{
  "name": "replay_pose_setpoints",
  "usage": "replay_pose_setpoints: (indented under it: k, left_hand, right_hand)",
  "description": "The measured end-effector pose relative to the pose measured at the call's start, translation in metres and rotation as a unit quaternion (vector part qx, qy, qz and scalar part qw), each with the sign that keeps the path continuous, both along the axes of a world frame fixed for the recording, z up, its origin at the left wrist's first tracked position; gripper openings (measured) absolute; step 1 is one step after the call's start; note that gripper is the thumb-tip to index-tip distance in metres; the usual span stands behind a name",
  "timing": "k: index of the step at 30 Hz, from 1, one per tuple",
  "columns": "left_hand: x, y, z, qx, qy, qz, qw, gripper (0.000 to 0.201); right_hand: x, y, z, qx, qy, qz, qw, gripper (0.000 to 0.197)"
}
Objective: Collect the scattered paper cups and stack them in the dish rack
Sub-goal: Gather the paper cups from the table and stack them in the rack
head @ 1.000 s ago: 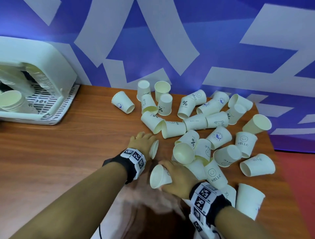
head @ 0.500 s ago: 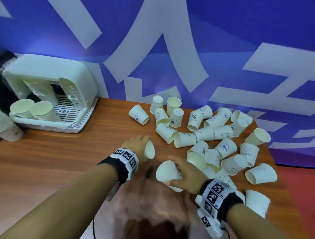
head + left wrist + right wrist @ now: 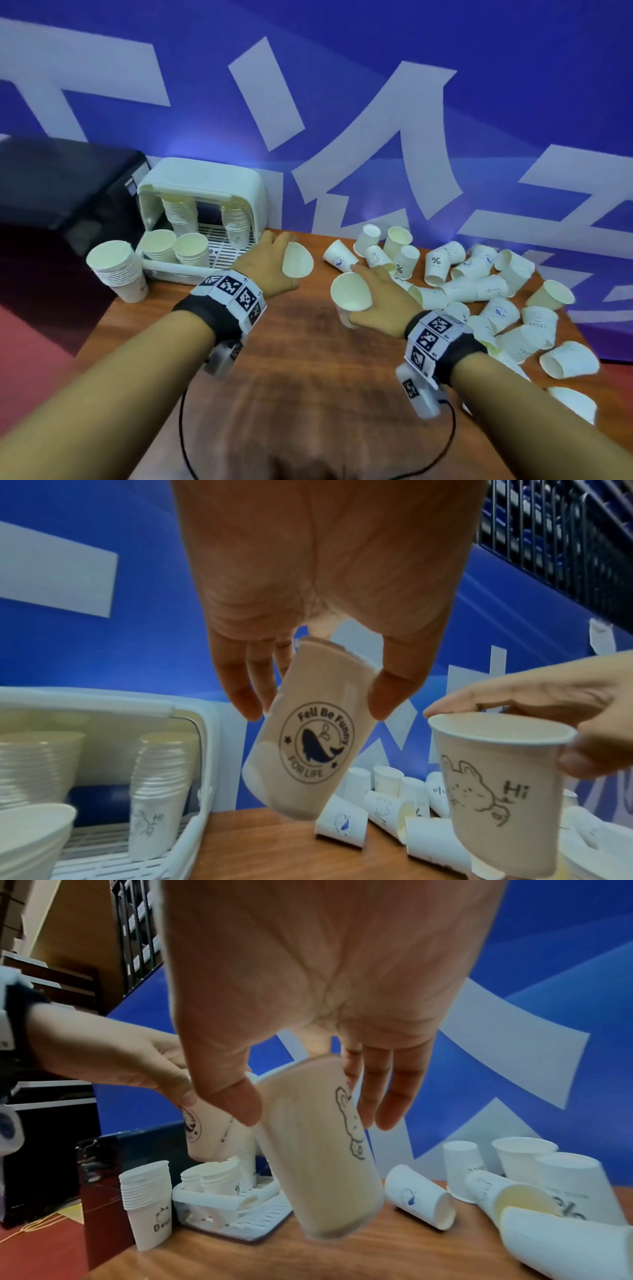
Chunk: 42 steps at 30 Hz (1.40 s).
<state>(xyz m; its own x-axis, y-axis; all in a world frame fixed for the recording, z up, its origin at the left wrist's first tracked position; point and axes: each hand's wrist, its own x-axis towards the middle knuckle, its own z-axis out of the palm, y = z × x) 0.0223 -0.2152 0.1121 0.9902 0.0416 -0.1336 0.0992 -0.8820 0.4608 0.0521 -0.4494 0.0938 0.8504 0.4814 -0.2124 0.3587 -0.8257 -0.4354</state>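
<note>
Head view: left hand (image 3: 270,270) pinches a whale cup (image 3: 297,260) and right hand (image 3: 380,301) a bunny cup (image 3: 351,294), both mid-frame above bare wood w/ open table (image 3: 308,359) below; dish rack (image 3: 205,219) upper left by the table's left edge, scattered cups (image 3: 479,291) at right. L wrist: thumb & fingers (image 3: 240,691) round the whale cup's rim end. R wrist: same grip on the bunny cup; vs 0.5 s ago both hands are higher and nearer the rack.
</note>
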Motion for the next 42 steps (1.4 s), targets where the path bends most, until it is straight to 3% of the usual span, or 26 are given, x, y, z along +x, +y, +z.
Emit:
replay_pose_setpoints:
  k: [5, 9, 18, 30, 42]
  left_hand:
    - [-0.019, 0.033, 0.008, -0.009, -0.030, 0.027, 0.999, 0.082]
    - [-0.021, 0.051, 0.004, -0.010, -0.017, 0.053, 0.998, 0.082]
    - [-0.007, 0.090, -0.001, 0.033, 0.057, 0.104, 0.992, 0.083]
    - [0.024, 0.148, -0.009, 0.077, 0.063, 0.062, 0.993, 0.080]
    - [0.033, 0.278, -0.005, 0.117, 0.090, 0.037, 0.988, 0.090]
  right_hand:
    - [0.001, 0.037, 0.013, 0.020, -0.033, 0.000, 0.999, 0.074]
    - [0.014, 0.057, 0.023, 0.031, -0.062, -0.007, 0.998, 0.074]
    - [0.051, 0.103, 0.000, 0.044, -0.005, 0.009, 0.999, 0.073]
    - [0.070, 0.140, -0.003, 0.033, 0.005, -0.029, 0.999, 0.068]
    - [0.054, 0.273, -0.010, -0.008, 0.025, -0.059, 0.998, 0.072]
